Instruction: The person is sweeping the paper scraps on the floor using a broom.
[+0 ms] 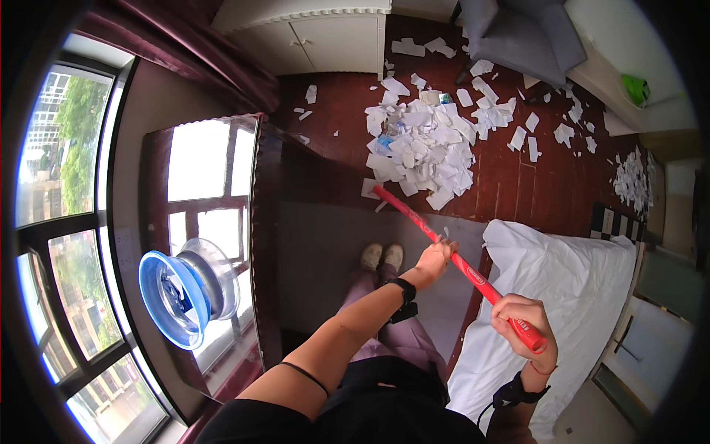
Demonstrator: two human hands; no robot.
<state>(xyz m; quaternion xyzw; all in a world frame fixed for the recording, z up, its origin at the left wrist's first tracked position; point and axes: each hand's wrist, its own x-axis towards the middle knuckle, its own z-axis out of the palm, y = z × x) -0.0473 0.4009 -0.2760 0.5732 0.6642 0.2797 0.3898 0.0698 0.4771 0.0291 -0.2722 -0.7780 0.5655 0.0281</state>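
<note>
A long red pole [476, 277], with printed ovals along it, slants across the view. My left hand [434, 260] grips it near its middle. Closer to the upper end, my right hand [522, 324] is wrapped around it, and the open tube end sticks out past my fingers. The pole's far end reaches down to a piece of white paper at the edge of a large heap of torn paper [424, 144] on the dark red wood floor [321, 152]. I cannot tell whether a broom or mop head is attached there. Blue and green wrappers show among the paper.
A bed with a white sheet [554, 277] stands to my right. On the left, a glossy dark table [222, 355] bears a blue-rimmed basin [145, 299]. A grey armchair [516, 41], a cream cabinet [333, 41] and another paper heap [633, 180] lie beyond.
</note>
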